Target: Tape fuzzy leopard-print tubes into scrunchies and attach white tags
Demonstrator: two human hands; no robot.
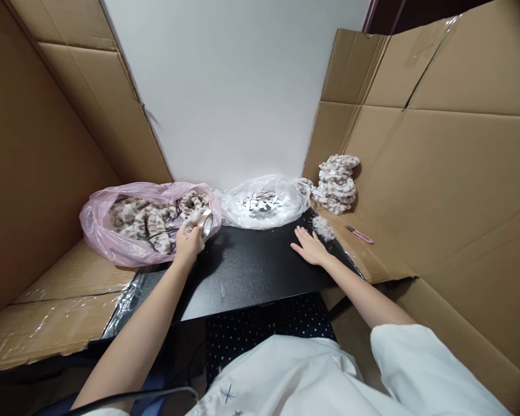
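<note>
Pinching a fluffy brown-and-white piece (194, 219) with a shiny label (207, 225), the left hand (188, 242) has its fingers closed on it at the right edge of the pink plastic bag (93, 222), beside similar pieces (132, 216). The right hand (311, 247) rests on the black tabletop (247, 271), fingers extended, slightly parted, near loose fluff (323, 228).

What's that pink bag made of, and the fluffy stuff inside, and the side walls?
Pink bag: glossy plastic film, judging by its crinkled, see-through shine.
Fluffy stuff: probably plush fabric, given its soft, mottled pile.
Side walls: matte brown cardboard; creases show.
</note>
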